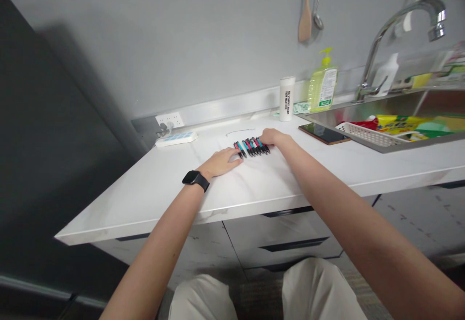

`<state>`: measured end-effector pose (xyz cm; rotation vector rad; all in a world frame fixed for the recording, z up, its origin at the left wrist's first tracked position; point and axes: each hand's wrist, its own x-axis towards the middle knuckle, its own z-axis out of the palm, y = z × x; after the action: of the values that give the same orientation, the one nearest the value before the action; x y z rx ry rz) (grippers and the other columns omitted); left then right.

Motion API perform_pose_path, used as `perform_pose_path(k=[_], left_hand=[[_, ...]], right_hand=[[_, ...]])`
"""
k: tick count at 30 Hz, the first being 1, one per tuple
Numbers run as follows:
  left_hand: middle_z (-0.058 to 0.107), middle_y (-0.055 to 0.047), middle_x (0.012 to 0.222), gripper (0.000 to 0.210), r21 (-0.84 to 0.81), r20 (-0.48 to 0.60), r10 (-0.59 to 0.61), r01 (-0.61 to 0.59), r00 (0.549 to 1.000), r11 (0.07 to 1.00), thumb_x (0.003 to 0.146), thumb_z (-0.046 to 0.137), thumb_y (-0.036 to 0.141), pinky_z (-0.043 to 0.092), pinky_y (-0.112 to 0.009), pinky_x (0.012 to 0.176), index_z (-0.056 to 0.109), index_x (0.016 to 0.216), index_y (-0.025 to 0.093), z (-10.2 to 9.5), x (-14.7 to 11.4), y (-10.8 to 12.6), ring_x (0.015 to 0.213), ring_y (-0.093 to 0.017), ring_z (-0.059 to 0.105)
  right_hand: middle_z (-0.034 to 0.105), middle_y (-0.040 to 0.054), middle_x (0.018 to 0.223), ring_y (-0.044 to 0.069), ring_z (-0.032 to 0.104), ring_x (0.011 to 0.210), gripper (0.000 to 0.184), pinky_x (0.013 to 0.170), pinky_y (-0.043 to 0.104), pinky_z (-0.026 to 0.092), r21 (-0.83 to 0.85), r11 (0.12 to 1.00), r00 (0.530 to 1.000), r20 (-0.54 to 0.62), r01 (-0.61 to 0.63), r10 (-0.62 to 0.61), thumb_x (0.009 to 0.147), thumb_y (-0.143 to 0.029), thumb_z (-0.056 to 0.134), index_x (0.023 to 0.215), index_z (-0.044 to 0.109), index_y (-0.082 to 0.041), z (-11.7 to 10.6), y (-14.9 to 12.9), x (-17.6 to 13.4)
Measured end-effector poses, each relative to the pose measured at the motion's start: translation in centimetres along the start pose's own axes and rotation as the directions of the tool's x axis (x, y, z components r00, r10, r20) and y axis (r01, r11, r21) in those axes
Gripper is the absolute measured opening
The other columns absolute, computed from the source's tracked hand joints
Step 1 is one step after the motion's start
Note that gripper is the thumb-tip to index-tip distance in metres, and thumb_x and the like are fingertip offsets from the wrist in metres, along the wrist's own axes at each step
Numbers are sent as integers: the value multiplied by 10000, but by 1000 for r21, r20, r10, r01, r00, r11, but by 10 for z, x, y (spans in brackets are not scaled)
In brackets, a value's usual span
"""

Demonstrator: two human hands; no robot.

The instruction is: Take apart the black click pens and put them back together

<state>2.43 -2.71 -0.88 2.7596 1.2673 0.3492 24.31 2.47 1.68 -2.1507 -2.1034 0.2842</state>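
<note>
Several pens [255,146] with black, pink and blue parts lie side by side in a row on the white countertop [170,177]. A small gap parts the left pair from the others. My left hand [221,162], with a black watch [196,178] on its wrist, lies at the left end, fingers stretched and thumb apart, its fingertips against the leftmost pens. At the right end, my right hand [273,137] has its fingers curled down by the last pen. The back of that hand hides its fingertips and anything in them.
A power strip [177,139] lies near a wall socket [169,120]. Behind the pens is a thin wire [240,131]. On the right are a phone [323,133], a white canister [286,99], a yellow-green soap bottle [322,87] and a sink [385,148] with a tap [378,34].
</note>
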Motion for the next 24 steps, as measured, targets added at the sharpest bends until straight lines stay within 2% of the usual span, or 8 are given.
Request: perform_pose_path(k=[3,7,11,14,16,20,24], left_hand=[[503,-105,1351,554,6,13,-30,30,999,1000,888,382,516,334,-392,1062,455,1337,200,-1,-1,1,1231,-259,482],[480,-105,1364,563,-8,11,-48,49,999,999,881,393,526,327,-390,1066,452,1340,205,-4,-2,2,1245,-259,466],[485,-103,1347,544,-1,17,-22,22,1000,1000,888,383,519,329,-388,1062,478,1323,207,-2,-2,0,1220,-256,485],[484,-104,1344,535,-6,16,-19,19,1000,1000,888,387,513,333,-388,1059,486,1316,208,-1,-2,-1,1209,-256,493],[482,-104,1346,537,-7,18,-24,24,1000,1000,885,389,514,333,-390,1059,481,1319,212,-2,-2,0,1212,-258,490],[476,-107,1358,555,-14,28,-36,37,999,999,878,399,518,325,-399,1066,460,1339,215,-3,-2,1,1230,-266,474],[472,-112,1369,581,-28,28,-36,37,999,999,874,402,533,319,-408,1072,446,1356,211,-3,-2,1,1238,-273,466]], right_hand=[[721,219,898,256,688,888,404,681,262,483,-32,999,1000,13,29,-28,842,-281,484,1068,697,-23,1,-4,0],[702,228,1005,254,671,953,399,710,257,483,-52,998,999,-2,35,-35,841,-235,484,1122,672,-23,3,-3,2],[645,177,1186,237,639,1032,407,824,263,473,-12,995,985,-143,99,-100,794,-187,530,1175,660,-122,5,0,8],[639,127,1207,220,642,1012,360,863,256,459,8,980,960,-206,197,-191,762,-161,555,1080,718,-197,7,-1,10],[667,106,1164,205,651,981,349,847,233,456,13,966,950,-182,258,-252,757,-141,550,1043,737,-207,7,-4,10],[710,79,1079,179,662,929,396,792,195,454,13,933,928,-115,359,-355,750,-121,534,1089,722,-205,8,-10,7],[701,108,1100,196,657,951,398,790,205,455,-13,929,920,-132,370,-368,752,-142,533,1106,712,-161,8,-13,5]])
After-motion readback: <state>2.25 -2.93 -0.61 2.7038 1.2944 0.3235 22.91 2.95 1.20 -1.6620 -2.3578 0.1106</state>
